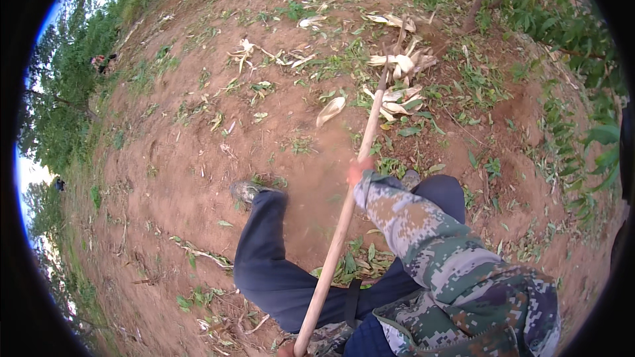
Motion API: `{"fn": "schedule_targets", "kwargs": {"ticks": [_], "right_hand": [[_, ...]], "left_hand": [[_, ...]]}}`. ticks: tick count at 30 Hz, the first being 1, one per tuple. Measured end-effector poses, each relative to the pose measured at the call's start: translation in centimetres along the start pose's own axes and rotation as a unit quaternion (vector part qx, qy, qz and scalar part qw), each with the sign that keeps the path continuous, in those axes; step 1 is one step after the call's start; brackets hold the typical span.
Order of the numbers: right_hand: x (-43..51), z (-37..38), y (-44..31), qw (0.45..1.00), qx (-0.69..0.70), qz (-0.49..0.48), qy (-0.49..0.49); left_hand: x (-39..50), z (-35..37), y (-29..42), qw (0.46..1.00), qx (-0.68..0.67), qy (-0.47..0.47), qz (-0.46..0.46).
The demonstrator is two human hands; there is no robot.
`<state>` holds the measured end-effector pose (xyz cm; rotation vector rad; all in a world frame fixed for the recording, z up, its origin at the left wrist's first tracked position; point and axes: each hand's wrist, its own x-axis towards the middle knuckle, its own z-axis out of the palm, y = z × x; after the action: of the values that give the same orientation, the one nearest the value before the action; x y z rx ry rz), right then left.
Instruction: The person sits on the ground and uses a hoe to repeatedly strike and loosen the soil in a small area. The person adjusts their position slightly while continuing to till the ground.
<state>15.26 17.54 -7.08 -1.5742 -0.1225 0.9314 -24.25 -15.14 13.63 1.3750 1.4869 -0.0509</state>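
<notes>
My right hand (359,171), in a camouflage sleeve, is closed around the middle of a long wooden handle (342,228). At the bottom edge my left hand (286,349) shows only in part, on the handle's near end. The handle slants away to a dark, narrow metal head (384,77) among dry corn husks (402,64). Husks partly hide the head, so its exact shape is unclear. One loose husk (331,111) lies left of the handle, apart from it.
Reddish bare soil (188,168) is strewn with leaves and husk scraps. A leafy tree branch (550,10) overhangs the upper right. My left shoe (250,192) is planted left of the handle. Trees (74,84) line the far left, with small dark objects (103,63) by them.
</notes>
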Motion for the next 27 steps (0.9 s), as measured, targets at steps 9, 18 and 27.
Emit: {"fn": "schedule_targets", "kwargs": {"ticks": [9, 18, 27], "right_hand": [[-6.2, -3.0, 0.1, 0.997, 0.001, 0.07, 0.024], [-2.7, -3.7, -7.0, 0.984, 0.179, 0.018, -0.018], [-7.3, 0.5, -2.1, 0.897, 0.256, 0.267, -0.243]], "left_hand": [[-3.1, 0.4, -1.8, 0.976, 0.183, 0.109, -0.045], [1.0, -0.4, 0.8, 0.907, 0.342, 0.239, -0.06], [-6.7, -5.5, -4.3, 0.871, 0.414, 0.244, -0.099]]}}
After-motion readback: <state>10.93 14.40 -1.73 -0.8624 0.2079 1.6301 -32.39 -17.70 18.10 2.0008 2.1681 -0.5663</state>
